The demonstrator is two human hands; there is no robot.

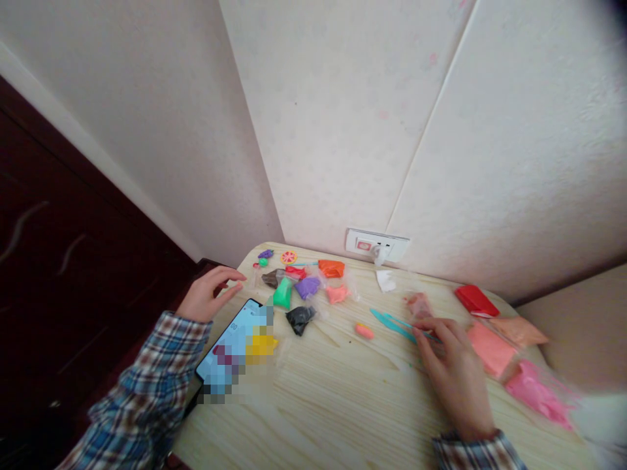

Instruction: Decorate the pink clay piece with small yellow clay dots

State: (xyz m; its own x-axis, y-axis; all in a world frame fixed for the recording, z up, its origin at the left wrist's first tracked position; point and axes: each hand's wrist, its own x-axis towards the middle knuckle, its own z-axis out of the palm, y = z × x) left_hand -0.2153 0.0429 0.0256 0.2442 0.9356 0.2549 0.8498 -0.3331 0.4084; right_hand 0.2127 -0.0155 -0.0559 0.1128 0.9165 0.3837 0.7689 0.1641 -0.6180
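Note:
My left hand (209, 292) hovers at the table's left edge, fingers stretched out and apart, just above a phone (235, 346) lying on the wood. My right hand (453, 372) rests palm down on the table, its fingertips on the handle end of a teal plastic modelling tool (392, 322). A small pink and yellow clay piece (364, 331) lies left of that tool. Whether the fingers grip the tool or only touch it is unclear.
Small bags of coloured clay lie at the back: green (283, 294), purple (307, 286), orange (331, 267), black (299, 318). Pink and peach bags (490, 348) and a red bag (475, 300) sit right. A wall socket (376, 245) is behind the light wooden table (333, 398).

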